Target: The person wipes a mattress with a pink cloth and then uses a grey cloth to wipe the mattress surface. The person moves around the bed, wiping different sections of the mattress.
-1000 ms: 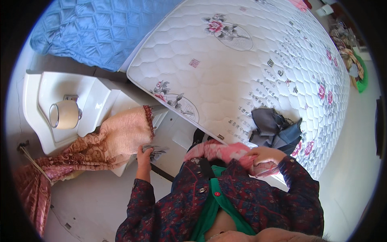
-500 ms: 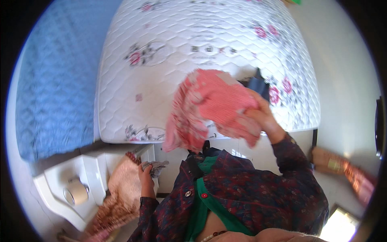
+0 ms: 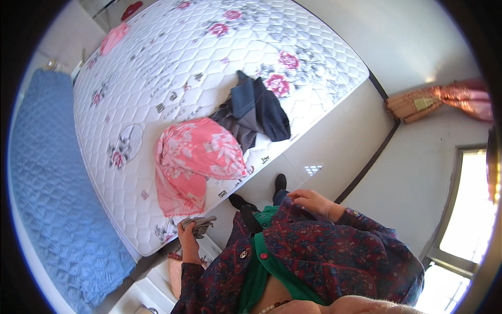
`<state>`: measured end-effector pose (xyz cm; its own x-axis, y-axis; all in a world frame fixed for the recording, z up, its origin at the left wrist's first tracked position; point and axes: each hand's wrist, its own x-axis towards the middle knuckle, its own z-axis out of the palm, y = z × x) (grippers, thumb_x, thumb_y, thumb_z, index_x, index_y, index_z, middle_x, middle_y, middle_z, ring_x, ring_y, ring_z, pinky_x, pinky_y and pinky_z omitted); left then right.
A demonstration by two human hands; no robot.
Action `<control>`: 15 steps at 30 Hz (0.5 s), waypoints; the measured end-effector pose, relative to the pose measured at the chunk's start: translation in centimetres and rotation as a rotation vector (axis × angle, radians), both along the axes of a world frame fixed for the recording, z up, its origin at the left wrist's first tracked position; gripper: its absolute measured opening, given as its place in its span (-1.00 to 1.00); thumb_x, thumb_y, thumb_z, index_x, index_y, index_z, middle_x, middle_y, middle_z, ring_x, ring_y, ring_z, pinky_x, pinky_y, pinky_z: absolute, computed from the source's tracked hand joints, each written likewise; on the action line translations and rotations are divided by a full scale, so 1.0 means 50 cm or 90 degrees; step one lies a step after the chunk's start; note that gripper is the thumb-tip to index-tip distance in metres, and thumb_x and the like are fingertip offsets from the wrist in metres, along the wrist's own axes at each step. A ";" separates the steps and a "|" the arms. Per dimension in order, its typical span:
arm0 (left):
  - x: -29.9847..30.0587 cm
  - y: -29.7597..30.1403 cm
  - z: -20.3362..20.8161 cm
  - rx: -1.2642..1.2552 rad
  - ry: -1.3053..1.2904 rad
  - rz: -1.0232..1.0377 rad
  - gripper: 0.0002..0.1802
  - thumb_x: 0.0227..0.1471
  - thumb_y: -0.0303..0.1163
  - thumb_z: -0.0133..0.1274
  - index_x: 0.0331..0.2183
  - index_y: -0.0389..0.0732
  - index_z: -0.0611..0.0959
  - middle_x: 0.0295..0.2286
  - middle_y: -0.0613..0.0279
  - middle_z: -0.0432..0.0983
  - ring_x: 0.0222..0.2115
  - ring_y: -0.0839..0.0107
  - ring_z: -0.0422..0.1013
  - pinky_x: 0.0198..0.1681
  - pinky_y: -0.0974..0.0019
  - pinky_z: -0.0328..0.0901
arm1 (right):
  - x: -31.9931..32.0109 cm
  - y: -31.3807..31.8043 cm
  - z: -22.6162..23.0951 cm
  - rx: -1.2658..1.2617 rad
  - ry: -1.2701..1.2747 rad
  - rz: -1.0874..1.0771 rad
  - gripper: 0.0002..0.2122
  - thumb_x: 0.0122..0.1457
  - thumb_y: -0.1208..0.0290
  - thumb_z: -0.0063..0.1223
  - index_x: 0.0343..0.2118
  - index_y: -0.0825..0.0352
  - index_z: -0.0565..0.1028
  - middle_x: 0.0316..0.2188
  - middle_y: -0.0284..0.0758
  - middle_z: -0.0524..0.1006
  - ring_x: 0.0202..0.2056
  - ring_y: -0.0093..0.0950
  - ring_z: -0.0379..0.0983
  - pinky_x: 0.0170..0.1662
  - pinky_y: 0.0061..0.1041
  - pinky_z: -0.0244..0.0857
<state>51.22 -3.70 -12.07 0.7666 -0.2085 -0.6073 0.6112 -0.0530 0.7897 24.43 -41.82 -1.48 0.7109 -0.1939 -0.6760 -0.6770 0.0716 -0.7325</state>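
Grey cloth [image 3: 201,225] bunched in my left hand [image 3: 187,234]

I have the grey cloth just off the mattress's near edge, toward the left, my fingers and thumb pinching its crumpled folds; probably I keep it gathered so one hand can manage it. My right hand [image 3: 315,202] is at the front of my patterned jacket [image 3: 340,261], fingers bent; I cannot tell whether they grip the fabric.

Just beyond the grey cloth, the pink cloth [image 3: 204,149] lies loosely heaped on the mattress [image 3: 123,201], one end trailing toward me. Dark garments [image 3: 259,112] lie against it on the right. Both likely sit there because the mattress is broad and within reach.

Farther out, a blue quilted cover [image 3: 63,183] lies along the left, a smaller pink bundle [image 3: 114,38] rests at the far left, and a tied curtain [image 3: 439,102] hangs on the right.
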 end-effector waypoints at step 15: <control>-0.228 -0.572 0.091 0.040 0.022 -0.230 -0.67 -0.14 -0.54 0.10 -0.23 -0.23 0.46 -0.34 0.19 0.47 -0.36 0.35 0.46 -0.30 0.33 0.40 | -0.419 -0.418 0.134 0.018 -0.184 -0.432 -0.68 0.21 0.43 -0.17 -0.02 0.43 0.41 -0.21 -0.26 0.52 -0.18 -0.48 0.44 -0.07 -0.49 0.30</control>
<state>39.79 -32.32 -7.50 0.6299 -0.4232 -0.6512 0.5700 -0.3176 0.7578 3.48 -62.73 5.23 0.5907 -0.6396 -0.4919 -0.2575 0.4283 -0.8662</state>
